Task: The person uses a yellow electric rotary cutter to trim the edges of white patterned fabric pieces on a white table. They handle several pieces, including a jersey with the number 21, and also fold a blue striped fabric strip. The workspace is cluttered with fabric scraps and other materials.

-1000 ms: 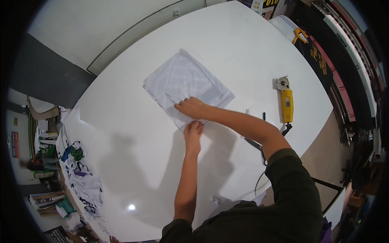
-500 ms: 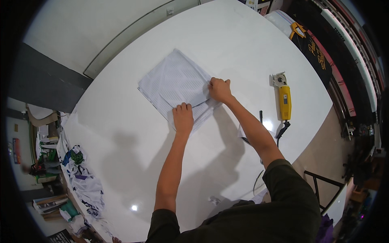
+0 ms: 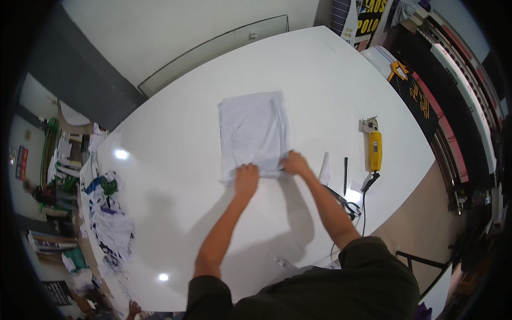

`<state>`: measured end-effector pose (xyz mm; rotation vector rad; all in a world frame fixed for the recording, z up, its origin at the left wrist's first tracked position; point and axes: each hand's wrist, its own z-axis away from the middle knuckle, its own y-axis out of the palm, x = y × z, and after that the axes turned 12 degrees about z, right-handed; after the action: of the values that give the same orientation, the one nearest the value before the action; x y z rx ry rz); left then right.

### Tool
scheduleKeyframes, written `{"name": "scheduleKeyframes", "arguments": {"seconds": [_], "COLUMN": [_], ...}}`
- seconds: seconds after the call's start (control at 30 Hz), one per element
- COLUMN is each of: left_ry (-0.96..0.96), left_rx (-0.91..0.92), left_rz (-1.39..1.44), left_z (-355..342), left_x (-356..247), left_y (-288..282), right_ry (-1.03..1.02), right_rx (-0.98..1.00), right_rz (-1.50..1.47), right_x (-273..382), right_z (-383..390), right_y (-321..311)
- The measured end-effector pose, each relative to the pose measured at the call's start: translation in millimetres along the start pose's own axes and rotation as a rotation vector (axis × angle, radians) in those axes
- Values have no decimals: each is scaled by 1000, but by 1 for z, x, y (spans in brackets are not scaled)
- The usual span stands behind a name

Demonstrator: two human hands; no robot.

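A folded stack of pale, finely patterned fabric (image 3: 253, 130) lies squared up on the white table (image 3: 346, 74). My left hand (image 3: 247, 180) is open, its fingertips resting on the near edge of the stack toward the left. My right hand (image 3: 294, 163) grips the stack's near right corner, fingers curled. To the right lie a white slip (image 3: 324, 169), a thin black stick (image 3: 346, 173) and black scissors (image 3: 348, 208), partly behind my right arm. Farther right is a yellow rotary fabric cutter (image 3: 375, 149) with its cord.
A tangled fabric pile (image 3: 109, 224) lies along the left edge. A black wide machine (image 3: 464, 117) stands along the right, beyond the table. A wall (image 3: 160, 42) is behind. A person's hand (image 3: 134, 309) shows at the lower left.
The stack, earlier set diagonally, now sits square to me and looks flatter. Both hands have moved down to its near edge, the right one from the right edge higher up.
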<state>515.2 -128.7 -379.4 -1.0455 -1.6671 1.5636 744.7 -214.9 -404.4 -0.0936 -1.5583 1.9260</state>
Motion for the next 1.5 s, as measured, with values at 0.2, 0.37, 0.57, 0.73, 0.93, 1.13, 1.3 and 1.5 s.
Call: {"name": "scheduleKeyframes", "arguments": {"seconds": [0.2, 0.37, 0.57, 0.73, 0.93, 1.13, 1.3, 1.5], "left_ry": [-65, -357, -239, -254, -241, -360, -460, -377], "left_rx": [-46, -111, -131, -120, -85, -11, 181, 529], "left_rz": [-98, 304, 277, 215, 140, -444, 21, 750], "left_z": [138, 169, 154, 146, 154, 123, 128, 183], "left_x": [80, 70, 24, 15, -30, -27, -11, 30], "left_y": [-46, -62, -45, -45, -55, -3, -17, -99], "right_ry": [-37, -99, -563, -568, -810, -815, -769, -751], "right_rx": [354, -379, -371, -159, -496, -517, -165, 427], "right_rz": [-162, -65, 470, 570, 527, 894, 746, 303], "right_x": [114, 65, 14, -4, 2, 24, 22, 18], "right_z": [160, 131, 94, 102, 112, 67, 85, 118], "right_y": [20, 10, -48, -42, -44, -33, -33, -79]}}
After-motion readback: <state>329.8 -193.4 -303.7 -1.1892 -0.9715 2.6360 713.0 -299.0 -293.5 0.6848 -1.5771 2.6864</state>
